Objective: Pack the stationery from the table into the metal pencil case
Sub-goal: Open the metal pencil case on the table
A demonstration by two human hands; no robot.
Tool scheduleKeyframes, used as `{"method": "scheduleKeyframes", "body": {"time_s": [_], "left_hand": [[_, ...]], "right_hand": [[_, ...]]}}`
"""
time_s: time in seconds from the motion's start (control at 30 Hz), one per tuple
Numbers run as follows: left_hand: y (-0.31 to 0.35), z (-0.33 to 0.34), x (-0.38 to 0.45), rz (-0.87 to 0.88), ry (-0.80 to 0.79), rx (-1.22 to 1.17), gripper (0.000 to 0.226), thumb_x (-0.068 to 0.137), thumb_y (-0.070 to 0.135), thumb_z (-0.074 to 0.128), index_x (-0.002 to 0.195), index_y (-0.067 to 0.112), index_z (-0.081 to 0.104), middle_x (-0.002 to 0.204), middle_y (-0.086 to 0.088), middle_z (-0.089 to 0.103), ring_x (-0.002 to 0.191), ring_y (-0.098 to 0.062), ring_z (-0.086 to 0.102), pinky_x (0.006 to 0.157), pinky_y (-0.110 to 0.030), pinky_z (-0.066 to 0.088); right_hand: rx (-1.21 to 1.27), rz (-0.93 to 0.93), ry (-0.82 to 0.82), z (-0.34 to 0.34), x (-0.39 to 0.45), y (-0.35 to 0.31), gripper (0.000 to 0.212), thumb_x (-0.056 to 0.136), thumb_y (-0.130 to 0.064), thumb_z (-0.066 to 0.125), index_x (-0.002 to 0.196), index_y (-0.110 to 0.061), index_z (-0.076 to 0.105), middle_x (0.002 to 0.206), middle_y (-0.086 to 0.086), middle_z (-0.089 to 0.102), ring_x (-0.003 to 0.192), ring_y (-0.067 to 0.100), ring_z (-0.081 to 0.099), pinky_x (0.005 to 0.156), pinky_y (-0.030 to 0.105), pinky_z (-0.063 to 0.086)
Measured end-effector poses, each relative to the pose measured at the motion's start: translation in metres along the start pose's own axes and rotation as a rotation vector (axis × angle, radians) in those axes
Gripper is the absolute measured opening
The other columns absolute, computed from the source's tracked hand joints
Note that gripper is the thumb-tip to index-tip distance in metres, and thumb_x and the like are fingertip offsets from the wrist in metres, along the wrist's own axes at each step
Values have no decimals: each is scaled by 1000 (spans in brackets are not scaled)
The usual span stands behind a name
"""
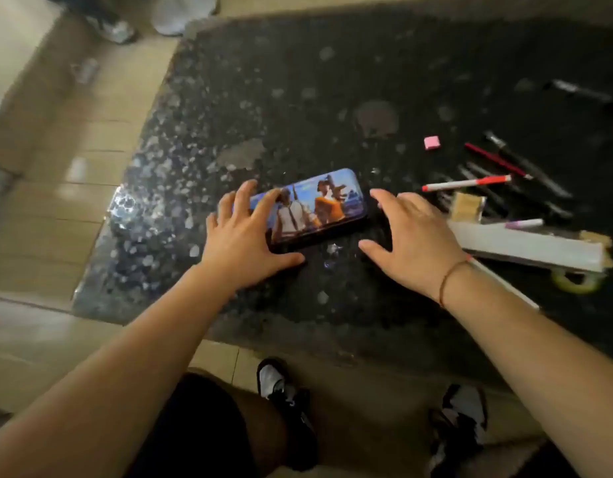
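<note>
Metal pencil case (310,205) shut on desk (332,98): left hand (243,236) fingers (263,201) spread on lid, right hand (415,232) wide beside it; pin down, then pry far edge open.

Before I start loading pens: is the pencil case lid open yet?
No, the pencil case lies shut on the table, its printed lid flat under the left hand.

— Where's the metal pencil case (308,205)?

— Flat on the dark speckled table (298,98), lid shut, printed with cartoon figures on blue, turned at a slant.

— And the stationery?

— Off to its right: a pink eraser (432,142), a white pen with red cap (467,183), a red pencil (494,160), several dark pens (525,167), loosely fanned.
</note>
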State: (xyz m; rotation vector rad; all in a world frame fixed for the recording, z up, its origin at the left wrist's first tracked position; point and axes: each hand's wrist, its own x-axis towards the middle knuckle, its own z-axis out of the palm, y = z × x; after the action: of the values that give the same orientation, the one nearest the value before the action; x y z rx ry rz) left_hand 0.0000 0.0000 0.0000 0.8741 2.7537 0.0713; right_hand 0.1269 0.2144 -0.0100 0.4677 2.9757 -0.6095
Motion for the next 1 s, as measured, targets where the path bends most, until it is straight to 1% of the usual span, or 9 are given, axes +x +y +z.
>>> {"method": "scheduleKeyframes", "body": {"time_s": [0.13, 0.23, 0.4, 0.5, 0.6, 0.7, 0.83, 0.93, 1.0], "left_hand": [[-18, 33, -4, 61, 219, -95, 91, 69, 68, 64, 144, 35, 26, 146, -7, 30, 133, -34, 20, 107, -50, 30], [-20, 47, -12, 149, 317, -161, 84, 69, 63, 68, 141, 33, 36, 141, -6, 38, 128, -33, 27, 106, -44, 30], [3, 44, -39, 211, 236, -133, 90, 63, 69, 68, 139, 34, 36, 135, 0, 42, 121, -26, 33, 101, -40, 37], [15, 44, -45, 238, 211, -104, 90, 63, 72, 66, 139, 37, 32, 134, 4, 40, 120, -23, 33, 98, -43, 43], [13, 43, -44, 256, 179, -135, 92, 62, 69, 69, 140, 38, 30, 136, 5, 40, 122, -23, 32, 100, -45, 41], [3, 41, -45, 293, 116, -183, 98, 65, 59, 75, 145, 36, 24, 144, 7, 34, 130, -21, 27, 108, -38, 31], [-10, 28, -40, 383, 53, -214, 99, 65, 56, 77, 145, 36, 23, 147, 11, 27, 133, -15, 30, 107, -35, 32], [-11, 10, -28, 427, -33, -192, 92, 63, 61, 75, 141, 38, 31, 140, 16, 35, 121, -8, 41, 98, -30, 40], [-15, -2, -20, 411, -135, -266, 89, 62, 62, 74, 139, 40, 35, 134, 21, 41, 113, 1, 46, 93, -21, 40]], "right_hand": [[-259, -35, 135, 32, -9, -17, 80, 84, -55, 53, 148, -20, 20, 138, 5, 51, 144, 25, 15, 116, 52, 4], [-241, 47, 193, 45, -28, -25, 80, 83, -55, 55, 147, -19, 23, 135, 7, 54, 142, 26, 20, 115, 53, 7], [-276, 122, 186, 38, -61, -16, 82, 78, -62, 55, 143, -18, 31, 130, 9, 55, 132, 28, 35, 113, 52, 16], [-322, 134, 173, 29, -64, -5, 85, 77, -68, 50, 143, -16, 33, 130, 7, 55, 130, 27, 36, 113, 52, 14], [-331, 118, 172, 28, -64, 0, 80, 76, -70, 48, 136, -17, 43, 123, 5, 60, 126, 27, 39, 112, 54, 14], [-311, 143, 173, 26, -60, -2, 74, 74, -71, 52, 129, -22, 47, 121, 3, 61, 128, 27, 36, 112, 54, 11], [-252, 137, 221, 27, -57, 0, 72, 74, -61, 65, 132, -23, 45, 130, 4, 58, 137, 26, 28, 114, 52, 8], [-216, 128, 259, 31, -58, -1, 75, 72, -52, 71, 134, -20, 43, 127, 6, 59, 134, 26, 33, 114, 53, 10], [-196, 141, 260, 30, -57, 0, 82, 70, -50, 74, 137, -19, 39, 130, 7, 57, 132, 25, 36, 115, 52, 9]]}}
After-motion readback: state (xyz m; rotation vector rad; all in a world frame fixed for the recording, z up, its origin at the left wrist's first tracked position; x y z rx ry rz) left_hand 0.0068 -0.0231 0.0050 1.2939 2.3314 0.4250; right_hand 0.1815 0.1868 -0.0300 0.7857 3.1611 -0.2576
